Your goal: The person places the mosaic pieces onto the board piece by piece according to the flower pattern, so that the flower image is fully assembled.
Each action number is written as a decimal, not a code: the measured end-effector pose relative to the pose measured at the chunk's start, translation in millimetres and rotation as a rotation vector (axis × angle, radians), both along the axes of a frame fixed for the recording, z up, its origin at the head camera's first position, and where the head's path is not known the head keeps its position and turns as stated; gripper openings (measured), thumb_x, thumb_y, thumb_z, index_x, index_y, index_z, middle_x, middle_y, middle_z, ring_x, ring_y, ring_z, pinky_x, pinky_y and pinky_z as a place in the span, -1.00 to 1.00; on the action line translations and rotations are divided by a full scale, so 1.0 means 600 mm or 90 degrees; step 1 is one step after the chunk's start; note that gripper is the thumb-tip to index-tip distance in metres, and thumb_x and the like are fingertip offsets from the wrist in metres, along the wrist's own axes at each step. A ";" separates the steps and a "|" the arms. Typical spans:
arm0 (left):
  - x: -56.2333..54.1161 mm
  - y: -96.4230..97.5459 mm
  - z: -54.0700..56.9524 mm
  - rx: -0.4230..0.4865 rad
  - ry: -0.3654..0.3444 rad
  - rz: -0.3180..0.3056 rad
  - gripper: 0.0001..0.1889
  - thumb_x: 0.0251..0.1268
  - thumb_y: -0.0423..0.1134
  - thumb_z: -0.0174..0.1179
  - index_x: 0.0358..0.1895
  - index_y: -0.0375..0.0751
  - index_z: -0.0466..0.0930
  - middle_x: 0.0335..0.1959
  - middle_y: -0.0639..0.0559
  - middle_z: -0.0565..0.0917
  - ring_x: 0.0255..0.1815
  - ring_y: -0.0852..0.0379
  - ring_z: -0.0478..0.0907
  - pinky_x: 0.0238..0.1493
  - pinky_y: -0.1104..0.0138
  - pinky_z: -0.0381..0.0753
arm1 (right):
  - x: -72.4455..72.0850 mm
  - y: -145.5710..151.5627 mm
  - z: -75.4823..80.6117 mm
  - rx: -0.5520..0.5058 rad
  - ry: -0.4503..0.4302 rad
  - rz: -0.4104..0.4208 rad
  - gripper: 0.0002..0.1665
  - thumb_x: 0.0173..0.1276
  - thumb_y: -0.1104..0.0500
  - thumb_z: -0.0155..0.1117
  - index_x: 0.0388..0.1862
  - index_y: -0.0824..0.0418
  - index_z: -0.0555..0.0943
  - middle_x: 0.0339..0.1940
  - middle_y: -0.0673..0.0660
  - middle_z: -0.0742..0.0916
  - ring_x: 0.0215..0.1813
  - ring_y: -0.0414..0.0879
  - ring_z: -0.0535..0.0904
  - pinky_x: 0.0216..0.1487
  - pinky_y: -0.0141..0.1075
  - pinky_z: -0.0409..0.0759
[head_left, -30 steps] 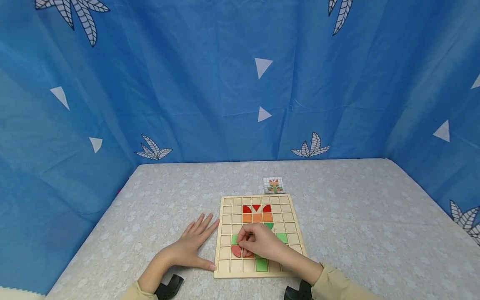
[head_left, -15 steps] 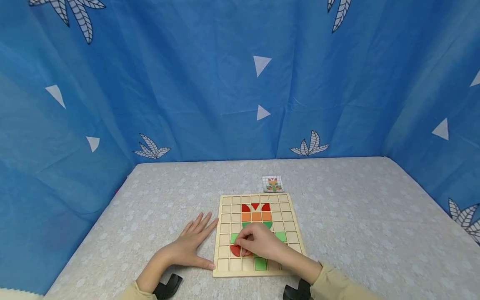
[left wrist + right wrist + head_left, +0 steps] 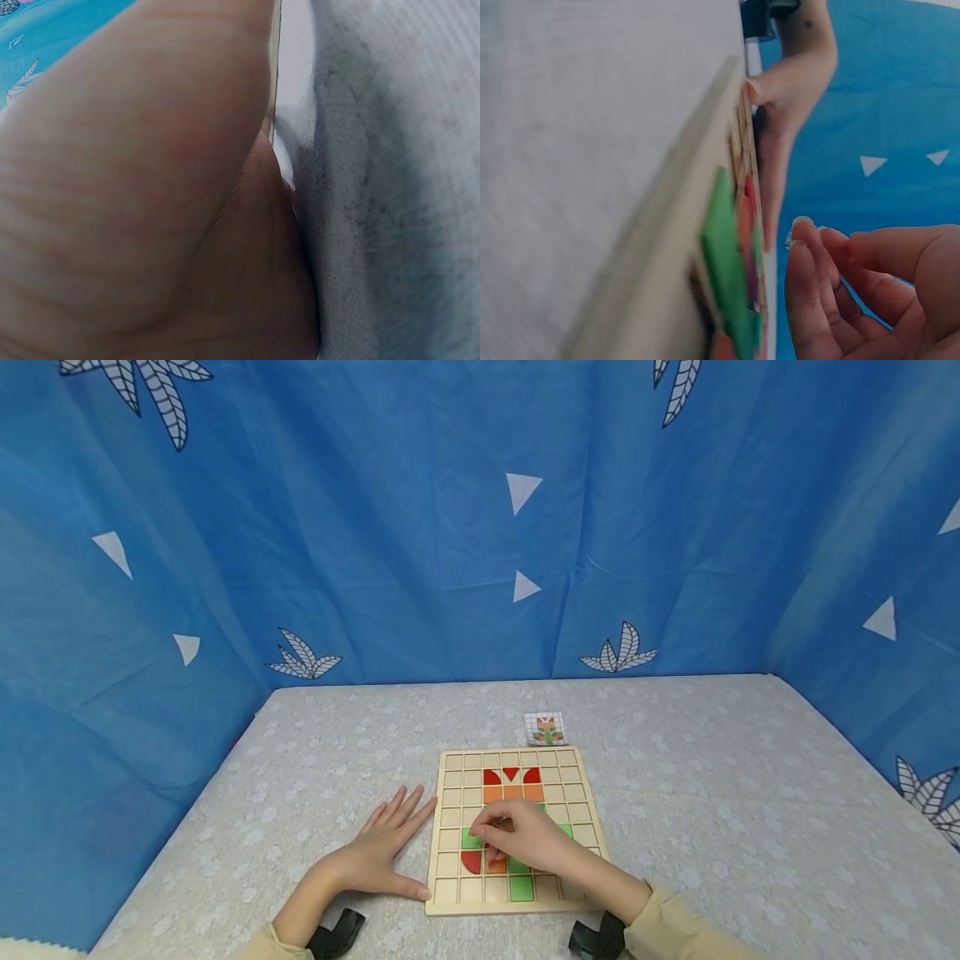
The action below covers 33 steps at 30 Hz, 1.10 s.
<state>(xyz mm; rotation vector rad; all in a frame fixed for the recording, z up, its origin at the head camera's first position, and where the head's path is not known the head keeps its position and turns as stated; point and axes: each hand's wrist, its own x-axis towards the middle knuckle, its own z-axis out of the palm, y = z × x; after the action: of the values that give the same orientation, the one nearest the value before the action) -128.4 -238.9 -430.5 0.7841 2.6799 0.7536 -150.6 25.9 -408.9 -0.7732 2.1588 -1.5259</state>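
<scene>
A square wooden grid board (image 3: pixel 480 910) lies on the table, with coloured pieces set in several of its cells. My right hand (image 3: pixel 525 839) hovers over the middle of the board, its fingers loosely bent, and nothing shows between them in the right wrist view. Just left of its fingertips a red rounded piece (image 3: pixel 471 862) sits in a cell, below a light green square (image 3: pixel 469 838). The hand hides some middle cells. Flat beside the board lies my left hand (image 3: pixel 384 852), fingers spread, thumb and forefinger tips at the board's left edge. Its skin fills much of the left wrist view.
A small pattern card (image 3: pixel 546 728) stands behind the board. Red corner pieces (image 3: pixel 532 776) and orange squares (image 3: pixel 513 793) fill cells farther up, and a green square (image 3: pixel 521 887) lies near the front. Blue curtain (image 3: pixel 450 527) borders the patterned tablecloth (image 3: pixel 690 793).
My right hand's fingertips have come up off the red piece, and the hand has shifted slightly up and right. More of the red and orange pieces shows. The left hand stays put.
</scene>
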 end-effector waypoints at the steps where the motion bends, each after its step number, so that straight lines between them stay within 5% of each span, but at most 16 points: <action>1: 0.000 0.000 0.000 0.000 0.002 0.000 0.18 -0.14 0.30 0.36 0.49 -0.18 -0.08 0.48 -0.26 -0.17 0.43 -0.27 -0.38 0.26 -0.22 -0.32 | -0.002 0.004 0.005 0.000 0.009 -0.006 -0.84 0.39 0.25 0.15 -0.27 0.27 0.67 -0.47 0.10 0.67 -0.49 -0.03 0.62 -0.43 -0.28 0.61; 11: -0.005 0.002 0.002 -0.009 -0.001 0.009 0.19 -0.16 0.34 0.34 0.50 -0.12 -0.10 0.49 -0.19 -0.20 0.44 -0.20 -0.41 0.29 -0.16 -0.35 | -0.009 0.117 0.045 -0.029 0.088 -0.049 -0.77 0.43 0.23 0.11 -0.17 0.39 0.62 -0.33 0.28 0.65 -0.43 0.08 0.58 -0.34 -0.16 0.60; 19: 0.001 0.001 0.001 0.009 -0.010 0.008 0.17 -0.14 0.27 0.37 0.49 -0.18 -0.07 0.48 -0.26 -0.17 0.43 -0.28 -0.38 0.26 -0.22 -0.33 | 0.016 0.276 0.016 -0.002 -0.007 -0.196 -0.65 0.47 0.19 0.05 -0.04 0.50 0.55 -0.31 0.26 0.62 -0.37 -0.06 0.57 -0.32 -0.20 0.60; 26: -0.002 -0.001 -0.001 0.016 0.001 0.021 0.16 -0.13 0.28 0.36 0.49 -0.16 -0.06 0.48 -0.26 -0.16 0.43 -0.27 -0.39 0.26 -0.20 -0.34 | 0.028 0.323 0.009 0.022 -0.023 -0.323 -0.63 0.46 0.15 0.06 -0.03 0.48 0.56 -0.31 0.22 0.62 -0.36 -0.03 0.58 -0.30 -0.22 0.60; 33: -0.002 0.001 -0.005 0.016 -0.009 0.015 0.15 -0.12 0.31 0.33 0.49 -0.14 -0.06 0.48 -0.24 -0.16 0.43 -0.26 -0.39 0.26 -0.20 -0.35 | 0.034 0.329 -0.003 0.008 -0.001 -0.274 -0.65 0.48 0.21 0.02 -0.05 0.53 0.54 -0.33 0.21 0.62 -0.38 -0.06 0.58 -0.33 -0.24 0.61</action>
<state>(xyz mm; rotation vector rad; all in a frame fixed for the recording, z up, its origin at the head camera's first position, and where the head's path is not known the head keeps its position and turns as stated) -129.9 -238.0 -433.7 0.7527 2.6768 0.7962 -130.0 223.4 -410.5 -0.3098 2.4421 -1.7031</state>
